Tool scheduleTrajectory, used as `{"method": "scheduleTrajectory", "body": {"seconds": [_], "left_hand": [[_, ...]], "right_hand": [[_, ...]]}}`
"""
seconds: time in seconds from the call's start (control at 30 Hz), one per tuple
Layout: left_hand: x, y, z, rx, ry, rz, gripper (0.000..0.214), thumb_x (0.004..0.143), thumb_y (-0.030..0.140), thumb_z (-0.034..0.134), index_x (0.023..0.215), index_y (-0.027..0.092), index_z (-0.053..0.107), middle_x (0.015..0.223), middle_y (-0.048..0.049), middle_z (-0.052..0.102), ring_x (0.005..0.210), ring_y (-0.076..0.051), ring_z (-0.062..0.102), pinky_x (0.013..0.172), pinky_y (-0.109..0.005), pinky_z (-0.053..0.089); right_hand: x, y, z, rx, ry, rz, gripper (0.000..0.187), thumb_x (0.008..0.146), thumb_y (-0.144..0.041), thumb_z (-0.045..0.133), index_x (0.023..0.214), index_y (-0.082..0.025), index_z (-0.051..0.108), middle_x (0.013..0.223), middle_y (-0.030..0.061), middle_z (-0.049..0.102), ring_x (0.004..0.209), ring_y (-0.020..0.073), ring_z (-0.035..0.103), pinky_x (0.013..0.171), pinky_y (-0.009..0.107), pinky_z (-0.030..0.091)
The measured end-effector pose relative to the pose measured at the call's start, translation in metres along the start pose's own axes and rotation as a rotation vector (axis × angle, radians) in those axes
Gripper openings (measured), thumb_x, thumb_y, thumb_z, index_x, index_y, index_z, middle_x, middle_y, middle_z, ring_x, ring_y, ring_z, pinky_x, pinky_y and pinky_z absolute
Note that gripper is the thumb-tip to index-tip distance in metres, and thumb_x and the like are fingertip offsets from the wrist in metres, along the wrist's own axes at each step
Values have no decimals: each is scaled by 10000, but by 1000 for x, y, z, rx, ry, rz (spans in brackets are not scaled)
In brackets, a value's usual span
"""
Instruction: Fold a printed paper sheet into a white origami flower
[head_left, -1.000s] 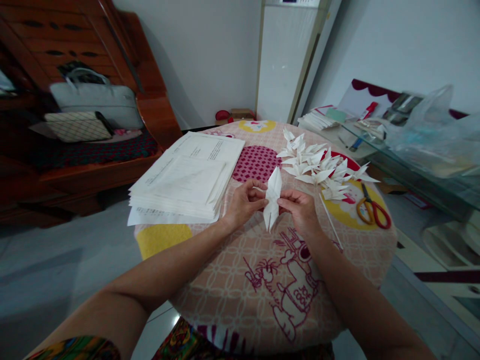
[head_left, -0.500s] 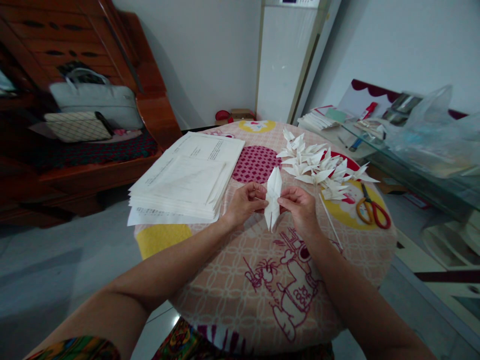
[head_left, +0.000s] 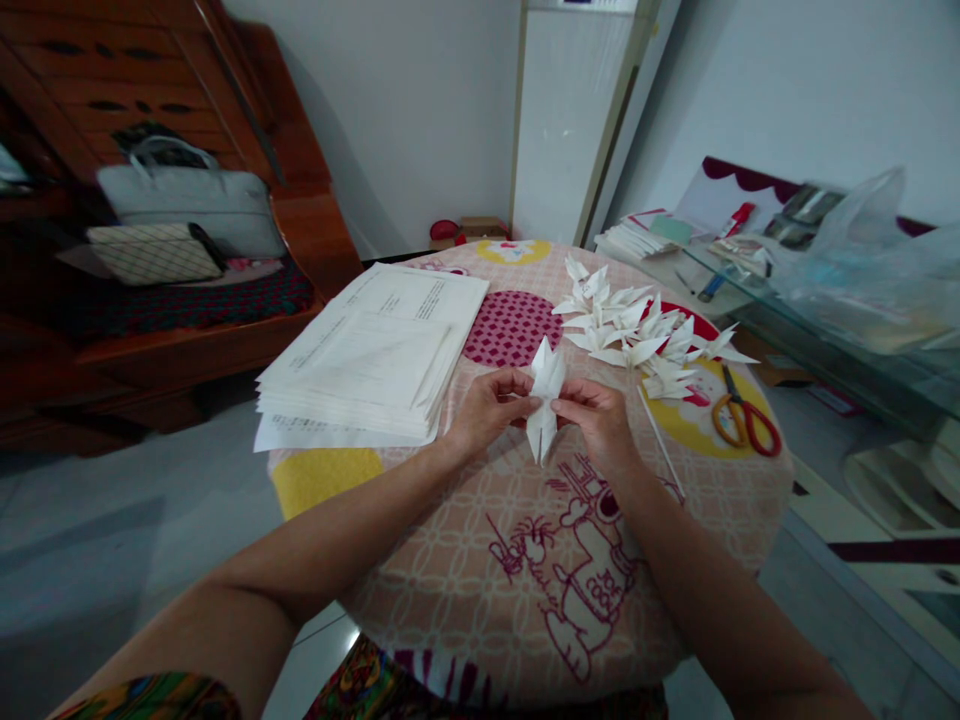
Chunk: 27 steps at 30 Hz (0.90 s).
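Between my two hands stands a folded white paper piece (head_left: pixel 545 385), a long diamond with a pointed top and a slit in its lower end. My left hand (head_left: pixel 493 405) pinches its left edge at mid-height, thumb on the near face and fingers behind. On the other side my right hand (head_left: pixel 598 415) pinches the right edge in the same way. Both thumb tips press close together at the piece's middle. Beyond my right hand lies a cluster of folded white paper cranes (head_left: pixel 634 330), wings spread and overlapping.
A tall stack of printed paper sheets (head_left: pixel 375 350) sits on the left of the round cloth-covered table (head_left: pixel 465 560). Scissors (head_left: pixel 742 420) with orange-red handles and a thin white stick (head_left: pixel 661 440) lie at the right. A glass shelf (head_left: pixel 817 350) with a plastic bag stands beside the table.
The upper half of the folded paper has tipped slightly left and looks a little wider and shorter. My right hand has shifted slightly left, bringing the thumbs closer together.
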<state>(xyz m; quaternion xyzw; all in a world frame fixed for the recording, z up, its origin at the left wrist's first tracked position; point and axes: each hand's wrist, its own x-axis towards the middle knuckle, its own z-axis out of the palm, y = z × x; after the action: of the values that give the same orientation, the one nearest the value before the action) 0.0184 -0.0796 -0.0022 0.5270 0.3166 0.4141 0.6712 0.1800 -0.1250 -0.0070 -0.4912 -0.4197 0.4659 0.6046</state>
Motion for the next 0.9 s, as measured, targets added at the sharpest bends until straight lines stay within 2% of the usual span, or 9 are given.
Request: {"method": "scheduleTrajectory", "body": {"seconds": [0.17, 0.33, 0.6, 0.77, 0.9], "left_hand": [[0, 0, 0, -2, 30, 6, 244, 633, 266, 823, 755, 134, 657, 695, 2, 668, 570, -103, 613, 555, -225, 523], [-1, 2, 1, 30, 69, 17, 178, 638, 240, 797, 720, 124, 691, 656, -9, 673, 553, -104, 612, 561, -228, 525], [-1, 1, 0, 24, 19, 68, 119, 600, 157, 760, 686, 130, 683, 632, 2, 660, 551, -102, 615, 578, -223, 524], [-2, 3, 0, 30, 36, 29, 128, 669, 247, 738, 713, 132, 702, 691, -14, 674, 619, -119, 626, 638, -266, 566], [-2, 1, 3, 27, 63, 27, 202, 668, 287, 794, 736, 130, 687, 688, -4, 662, 596, -95, 600, 591, -220, 528]], "right_hand": [[-1, 0, 3, -4, -18, 10, 94, 628, -293, 785, 673, -216, 756, 611, -7, 709, 534, 158, 626, 543, 292, 514], [-2, 0, 3, -27, 19, -20, 87, 613, -218, 765, 697, -225, 787, 664, 0, 740, 578, 155, 640, 584, 283, 512], [-1, 2, 5, -9, 81, -12, 91, 581, -176, 666, 604, -221, 742, 563, -25, 678, 515, 133, 580, 541, 259, 466], [0, 5, 5, -61, 106, -48, 111, 596, -179, 629, 619, -213, 732, 573, -22, 669, 526, 131, 571, 554, 259, 456], [0, 8, 4, -153, 91, -116, 130, 630, -163, 623, 647, -215, 740, 599, -20, 676, 545, 128, 572, 560, 250, 440]]}}
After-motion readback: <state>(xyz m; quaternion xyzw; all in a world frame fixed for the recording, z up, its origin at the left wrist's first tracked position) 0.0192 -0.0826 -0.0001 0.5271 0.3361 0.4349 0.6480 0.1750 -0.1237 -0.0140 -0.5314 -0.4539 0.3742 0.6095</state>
